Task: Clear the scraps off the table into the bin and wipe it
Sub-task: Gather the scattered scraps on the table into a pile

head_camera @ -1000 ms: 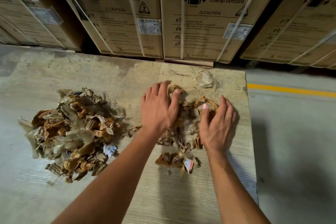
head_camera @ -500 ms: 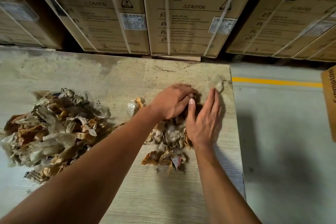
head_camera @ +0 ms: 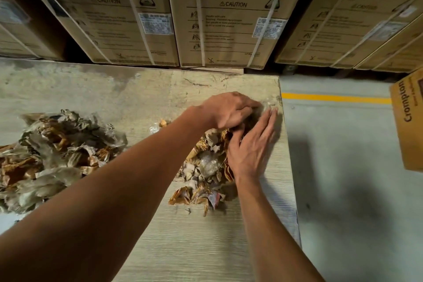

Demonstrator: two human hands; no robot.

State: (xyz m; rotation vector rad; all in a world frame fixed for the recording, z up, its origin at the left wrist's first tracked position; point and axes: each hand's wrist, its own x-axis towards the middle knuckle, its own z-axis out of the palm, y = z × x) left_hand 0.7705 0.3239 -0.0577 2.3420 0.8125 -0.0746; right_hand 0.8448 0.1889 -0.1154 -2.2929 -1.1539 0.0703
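Note:
A small heap of brown paper and clear plastic scraps (head_camera: 206, 167) lies near the right edge of the pale wooden table (head_camera: 183, 247). My left hand (head_camera: 229, 110) reaches across to the heap's far end, its fingers curled down over the scraps there. On the heap's right side, my right hand (head_camera: 251, 149) presses against the scraps with straight fingers. A much larger pile of scraps (head_camera: 57, 155) sits at the left of the table, apart from both hands. A tiny loose scrap (head_camera: 158, 125) lies between the two piles.
Large strapped cartons (head_camera: 229, 18) stand right behind the table's far edge. To the right the table ends and grey floor with a yellow line (head_camera: 332, 98) lies below. An open brown "Crompton" box (head_camera: 407, 121) stands on that floor at the right frame edge.
Both hands have moved toward the table's far right corner and closed in together on the small heap. My left hand's fingers went from spread flat to curled. The view has shifted right.

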